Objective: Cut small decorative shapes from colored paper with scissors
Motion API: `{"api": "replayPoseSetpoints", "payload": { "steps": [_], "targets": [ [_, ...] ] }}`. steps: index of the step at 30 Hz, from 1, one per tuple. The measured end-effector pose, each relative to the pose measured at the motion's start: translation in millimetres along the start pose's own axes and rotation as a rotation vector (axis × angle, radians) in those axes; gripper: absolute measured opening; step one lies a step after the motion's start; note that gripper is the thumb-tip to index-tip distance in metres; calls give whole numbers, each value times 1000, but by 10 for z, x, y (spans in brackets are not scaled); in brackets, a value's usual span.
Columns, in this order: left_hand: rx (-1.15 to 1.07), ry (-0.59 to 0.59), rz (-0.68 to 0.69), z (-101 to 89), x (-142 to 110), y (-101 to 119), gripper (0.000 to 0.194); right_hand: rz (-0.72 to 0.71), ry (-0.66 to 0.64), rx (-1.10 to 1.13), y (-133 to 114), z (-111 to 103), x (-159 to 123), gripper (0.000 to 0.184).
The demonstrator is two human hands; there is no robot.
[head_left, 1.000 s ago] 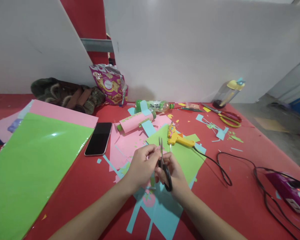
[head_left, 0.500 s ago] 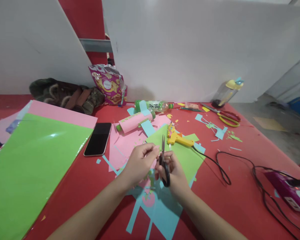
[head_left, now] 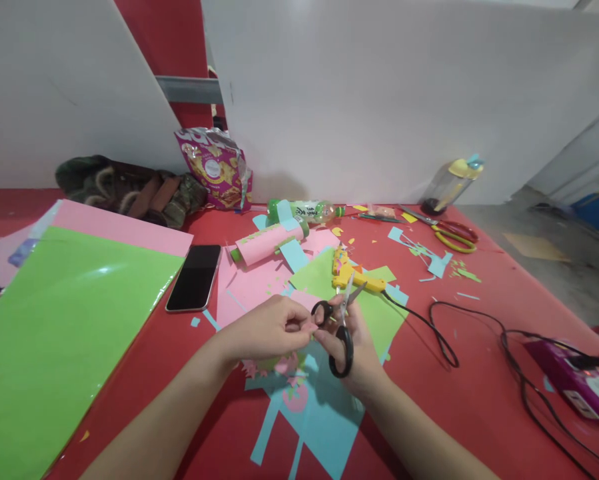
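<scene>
My left hand (head_left: 274,327) pinches a small piece of pink paper (head_left: 309,327) between thumb and fingertips. Black-handled scissors (head_left: 347,339) hang on my right hand (head_left: 356,353), their blades parted and pointing up and away. The right fingertips meet the left ones at the pink piece. Beneath both hands lie a light blue sheet (head_left: 324,427) with cut strips, a pink ring-shaped cutout (head_left: 295,398) and small pink scraps (head_left: 286,365). A yellow glue gun (head_left: 359,279) rests on a green sheet (head_left: 394,313) just beyond my right hand.
A phone (head_left: 194,279) and a packet of green and pink paper (head_left: 89,307) lie at left. Behind are a pink paper roll (head_left: 269,243), a green bottle (head_left: 309,212) and a snack bag (head_left: 216,167). Larger scissors (head_left: 454,237), a cord (head_left: 444,347) and a purple power strip (head_left: 574,387) occupy the right.
The scissors have turned from nearly upright, with blades almost together, to tilted right with blades apart. My left hand has rotated flatter, and both hands' fingertips have come together at the pink piece.
</scene>
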State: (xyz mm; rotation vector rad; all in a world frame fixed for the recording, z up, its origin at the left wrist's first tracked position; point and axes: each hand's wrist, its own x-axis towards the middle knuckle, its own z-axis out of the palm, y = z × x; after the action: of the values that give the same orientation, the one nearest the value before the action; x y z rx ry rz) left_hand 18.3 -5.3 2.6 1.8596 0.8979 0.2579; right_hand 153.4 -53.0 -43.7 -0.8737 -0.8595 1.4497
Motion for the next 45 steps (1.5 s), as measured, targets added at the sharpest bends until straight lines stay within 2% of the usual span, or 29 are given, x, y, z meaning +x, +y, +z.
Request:
{"api": "replayPoseSetpoints", "payload": {
  "steps": [8, 12, 16, 22, 26, 30, 35, 40, 45],
  "targets": [
    [-20, -123, -34, -34, -49, 25, 19, 43, -77, -36, -6, -7, -23, 39],
    [-21, -138, 28, -42, -53, -22, 16, 71, -110, -59, -28, 8, -37, 40],
    [-24, -172, -10, -55, -54, -23, 16, 69, -114, -85, -23, 16, -30, 40],
    [106, -3, 44, -57, -8, 2, 24, 16, 39, -52, -9, 11, 4, 37],
    [118, 26, 63, -28, 28, -22, 18, -4, 162, -22, -7, -2, 29, 37],
    [115, 65, 74, 23, 46, -19, 16, -27, 234, -18, -13, -9, 41, 35],
    [116, 137, 74, 95, 71, -17, 21, -38, 277, 4, -40, 9, 39, 38],
    [111, 179, 91, 133, 104, -27, 31, -61, 269, -7, -30, 9, 37, 36],
    [166, 216, 116, 149, 118, -26, 32, -62, 274, -19, -24, 2, 40, 34]
  ]
}}
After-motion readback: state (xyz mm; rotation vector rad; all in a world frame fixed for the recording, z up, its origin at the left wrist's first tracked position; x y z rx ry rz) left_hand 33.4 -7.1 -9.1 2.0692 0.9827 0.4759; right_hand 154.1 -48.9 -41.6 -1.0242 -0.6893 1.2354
